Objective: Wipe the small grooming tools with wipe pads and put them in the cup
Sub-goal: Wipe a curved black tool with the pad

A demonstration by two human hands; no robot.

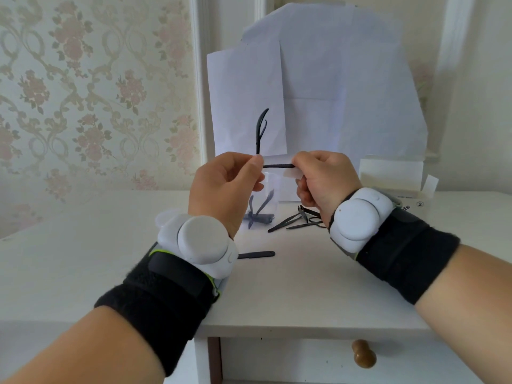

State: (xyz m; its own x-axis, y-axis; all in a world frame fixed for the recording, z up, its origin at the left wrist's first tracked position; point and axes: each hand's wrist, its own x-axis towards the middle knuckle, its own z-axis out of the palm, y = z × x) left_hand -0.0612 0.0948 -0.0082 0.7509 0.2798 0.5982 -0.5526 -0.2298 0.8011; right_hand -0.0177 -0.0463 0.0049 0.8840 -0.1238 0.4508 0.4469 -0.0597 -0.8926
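My left hand (228,184) pinches a black nail clipper (261,131) at its hinge end, held up above the table. One arm of the clipper stands upright, the other points right. My right hand (321,178) pinches a white wipe pad (291,171) around that horizontal arm. Behind my hands stands a clear cup (264,206) with a few dark tools inside. More black tools (297,220) lie in a small pile on the white table (304,286), to the right of the cup. A flat black file (256,254) lies nearer me.
White paper sheets (318,87) stand against the wall behind the cup. An open white box (393,176) sits at the back right. A drawer with a brown knob (363,353) is under the table's front edge. Both wrists wear black bands with white devices.
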